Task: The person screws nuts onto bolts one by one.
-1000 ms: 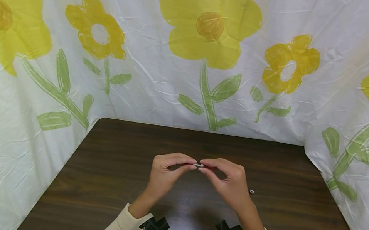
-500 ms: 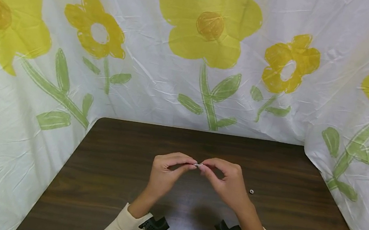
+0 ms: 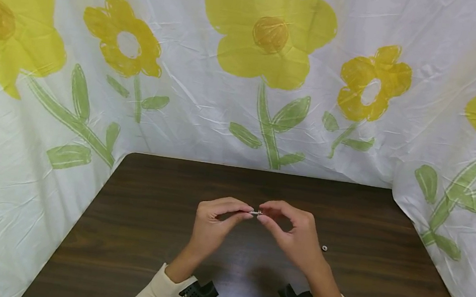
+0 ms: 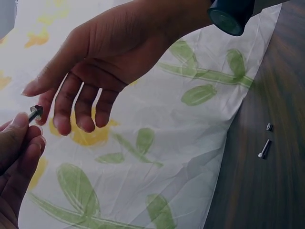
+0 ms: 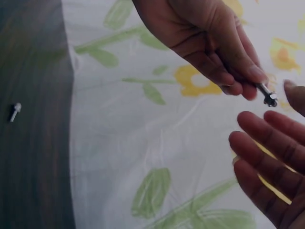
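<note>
My left hand (image 3: 212, 220) pinches a small silver bolt (image 3: 255, 213) between thumb and fingertips, above the table. The bolt points toward my right hand (image 3: 295, 231). A nut (image 5: 270, 99) sits at the bolt's free end in the right wrist view. Around that end, the thumb (image 5: 294, 95) and forefinger of my right hand are parted, with a gap to the nut. The other fingers of that hand are spread and loosely bent. In the left wrist view the same nut (image 4: 36, 110) shows close to the right fingertips.
On the dark wooden table (image 3: 140, 236), a small nut (image 3: 324, 248) lies right of my right wrist. The left wrist view shows a loose bolt (image 4: 264, 149) beside it. Another bolt (image 5: 15, 110) lies on the table in the right wrist view. Flowered white cloth (image 3: 206, 114) surrounds the table.
My right thumb and forefinger closed over the bolt's nut end half a second ago and have now parted, the forefinger lifting slightly. The left hand keeps its pinch in place.
</note>
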A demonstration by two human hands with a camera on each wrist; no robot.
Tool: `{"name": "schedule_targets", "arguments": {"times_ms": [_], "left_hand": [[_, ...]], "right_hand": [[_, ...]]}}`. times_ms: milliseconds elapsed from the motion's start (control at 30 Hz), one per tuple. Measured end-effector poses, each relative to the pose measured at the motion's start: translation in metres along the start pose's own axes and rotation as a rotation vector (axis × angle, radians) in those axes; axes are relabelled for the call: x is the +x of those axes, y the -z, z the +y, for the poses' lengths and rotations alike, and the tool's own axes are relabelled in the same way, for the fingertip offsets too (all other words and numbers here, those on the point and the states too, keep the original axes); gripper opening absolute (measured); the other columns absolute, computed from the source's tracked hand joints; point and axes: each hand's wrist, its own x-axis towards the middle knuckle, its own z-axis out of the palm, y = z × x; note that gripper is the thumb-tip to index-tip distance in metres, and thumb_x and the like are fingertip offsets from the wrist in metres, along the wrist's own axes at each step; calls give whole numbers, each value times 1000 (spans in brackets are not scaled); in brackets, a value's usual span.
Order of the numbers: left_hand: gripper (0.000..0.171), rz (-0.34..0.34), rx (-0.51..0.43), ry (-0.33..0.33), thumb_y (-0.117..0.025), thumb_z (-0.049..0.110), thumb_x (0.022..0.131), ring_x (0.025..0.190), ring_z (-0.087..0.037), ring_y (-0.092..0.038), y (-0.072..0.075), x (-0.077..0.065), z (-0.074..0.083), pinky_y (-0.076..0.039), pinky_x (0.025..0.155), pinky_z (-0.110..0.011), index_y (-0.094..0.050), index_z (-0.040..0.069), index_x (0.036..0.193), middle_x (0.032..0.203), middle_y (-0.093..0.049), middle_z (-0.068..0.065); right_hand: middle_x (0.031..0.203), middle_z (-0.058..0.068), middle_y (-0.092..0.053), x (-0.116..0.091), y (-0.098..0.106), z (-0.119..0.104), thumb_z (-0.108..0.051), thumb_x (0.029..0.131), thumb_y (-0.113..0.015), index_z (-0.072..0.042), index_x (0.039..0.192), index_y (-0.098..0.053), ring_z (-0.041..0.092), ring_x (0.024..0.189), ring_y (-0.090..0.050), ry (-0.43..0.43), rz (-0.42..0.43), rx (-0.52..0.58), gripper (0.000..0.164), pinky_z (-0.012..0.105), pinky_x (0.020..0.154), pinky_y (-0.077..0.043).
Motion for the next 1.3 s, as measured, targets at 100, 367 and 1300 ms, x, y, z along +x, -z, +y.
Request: {"name": "schedule_targets", "arguments": {"times_ms": [100, 367, 1300], "left_hand": [[20, 15, 0, 4, -78, -16, 78, 80, -22, -73, 1, 1, 0, -60, 70, -29, -77, -5, 94, 89, -75, -15], [19, 2, -15, 19, -77, -15, 79, 80, -22, -72, 1, 0, 0, -60, 71, -30, -77, -5, 95, 89, -75, -14], [19, 3, -25, 8, -76, -16, 79, 79, -22, -72, -2, -1, 0, -60, 70, -31, -76, -5, 94, 89, -75, -13]], "right_hand": [[98, 4, -75, 1, 1, 1, 6, 78, -84, -8, 114, -73, 15, 81, -71, 61, 17, -2, 40, 27, 71, -59], [97, 8, -76, 4, 1, 2, 14, 70, -85, -5, 109, -75, 18, 79, -71, 155, 33, 19, 45, 23, 72, -58], [76, -6, -70, 1, -3, -1, 8, 95, -64, -16, 80, -71, 10, 72, -67, -6, -82, 8, 29, 24, 69, -55]]}}
